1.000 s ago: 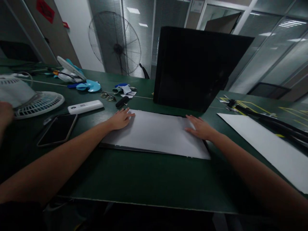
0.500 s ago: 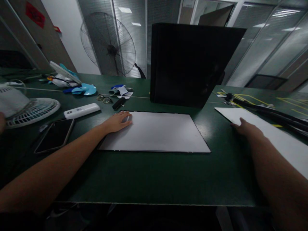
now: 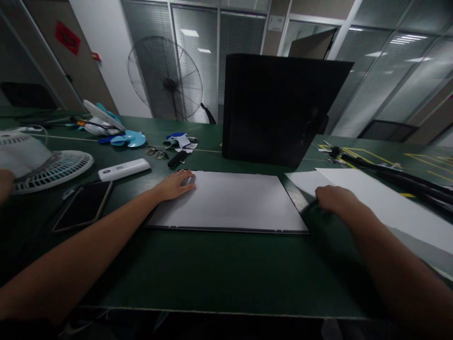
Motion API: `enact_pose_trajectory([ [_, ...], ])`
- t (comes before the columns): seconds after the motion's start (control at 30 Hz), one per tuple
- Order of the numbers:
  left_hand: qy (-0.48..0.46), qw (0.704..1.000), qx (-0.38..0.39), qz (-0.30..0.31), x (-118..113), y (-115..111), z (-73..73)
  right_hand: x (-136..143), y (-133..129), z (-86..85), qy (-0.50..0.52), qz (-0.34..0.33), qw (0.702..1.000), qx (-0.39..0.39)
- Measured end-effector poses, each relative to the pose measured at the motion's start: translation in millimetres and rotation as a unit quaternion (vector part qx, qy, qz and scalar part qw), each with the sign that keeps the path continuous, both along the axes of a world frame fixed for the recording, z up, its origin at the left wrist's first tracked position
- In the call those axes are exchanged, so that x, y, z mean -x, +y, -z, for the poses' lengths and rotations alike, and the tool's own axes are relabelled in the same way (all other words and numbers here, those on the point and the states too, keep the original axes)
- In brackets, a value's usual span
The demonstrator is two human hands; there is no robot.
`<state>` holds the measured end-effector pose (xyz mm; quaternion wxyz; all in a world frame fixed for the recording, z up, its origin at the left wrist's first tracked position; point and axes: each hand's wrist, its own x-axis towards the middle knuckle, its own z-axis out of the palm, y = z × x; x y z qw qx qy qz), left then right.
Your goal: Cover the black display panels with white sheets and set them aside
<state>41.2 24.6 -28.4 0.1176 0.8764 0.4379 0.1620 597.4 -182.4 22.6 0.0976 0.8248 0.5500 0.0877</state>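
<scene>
A white rectangular panel (image 3: 233, 203) with a thin dark edge lies flat on the green table (image 3: 219, 269). My left hand (image 3: 175, 185) rests on its upper left corner, fingers spread. On the right, my right hand (image 3: 331, 197) is closed on the edge of a white sheet (image 3: 304, 180), whose near corner is lifted toward the panel. Beneath and beyond it lies another white sheet (image 3: 382, 203), partly covered by my right forearm.
A large black box-like screen (image 3: 283, 108) stands behind the panel. To the left are a phone (image 3: 84, 205), a white power bank (image 3: 123, 169), glasses (image 3: 156, 152) and a white fan (image 3: 56, 170). Another person's hand (image 3: 5, 184) shows at the left edge. Black cables (image 3: 389, 174) lie at the right.
My right hand has moved left, drawing a white sheet off the other one toward the panel. My left hand stays on the panel. The view has tilted up slightly.
</scene>
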Motion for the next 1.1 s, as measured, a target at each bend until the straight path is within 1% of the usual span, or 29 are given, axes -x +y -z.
enact_pose_trajectory([
  [0.07, 0.009, 1.0, -0.003, -0.002, 0, 0, 0.1, 35, -1, -6.7, -0.007, -0.042, 0.998, 0.05],
  [0.17, 0.016, 1.0, -0.007, 0.002, 0, 0, 0.0, 91, -4, -14.9, -0.007, -0.143, 0.987, 0.072],
  [0.27, 0.003, 1.0, -0.004, 0.011, 1, 0, 0.2, 141, -10, -15.7, 0.02, -0.26, 0.962, 0.075],
  [0.37, -0.027, 1.0, 0.011, -0.005, 2, -1, -0.2, 175, -16, -11.2, 0.052, -0.359, 0.929, 0.074],
  [0.47, -0.039, 0.999, 0.019, -0.014, 3, -6, -2.8, 190, -23, -8.0, 0.104, -0.45, 0.886, 0.05],
  [0.57, -0.011, 1.0, 0.009, 0.005, 1, -10, -6.5, 193, -28, -6.8, 0.194, -0.514, 0.835, 0.032],
  [0.63, 0.014, 1.0, 0.005, 0.003, -1, -10, -7.5, 194, -31, -5.2, 0.236, -0.533, 0.812, 0.035],
  [0.7, 0.018, 1.0, 0.014, -0.009, -1, -8, -6.2, 194, -31, -2.2, 0.262, -0.546, 0.795, 0.036],
  [0.8, -0.023, 0.999, 0.047, -0.012, 3, -2, -1.7, 189, -27, 3.7, 0.297, -0.553, 0.778, 0.03],
  [0.83, -0.042, 0.997, 0.059, -0.008, 5, 0, -0.2, 186, -24, 5.9, 0.303, -0.548, 0.779, 0.023],
  [0.87, -0.057, 0.996, 0.071, -0.002, 7, 2, 1.0, 181, -21, 8.0, 0.301, -0.538, 0.787, 0.012],
  [0.9, -0.069, 0.994, 0.08, 0.003, 9, 4, 1.8, 175, -16, 10.3, 0.286, -0.52, 0.805, -0.001],
  [0.93, -0.078, 0.993, 0.085, 0.005, 11, 6, 2.2, 168, -11, 12.8, 0.261, -0.494, 0.83, -0.016],
  [1.0, -0.087, 0.992, 0.086, 0.006, 15, 9, 1.9, 149, 0, 18.3, 0.199, -0.427, 0.881, -0.04],
  [1.03, -0.088, 0.992, 0.086, 0.006, 17, 11, 1.3, 138, 5, 21.3, 0.174, -0.391, 0.902, -0.049],
  [1.1, -0.094, 0.991, 0.092, 0.009, 20, 15, -0.4, 114, 15, 27.2, 0.145, -0.33, 0.931, -0.061],
])
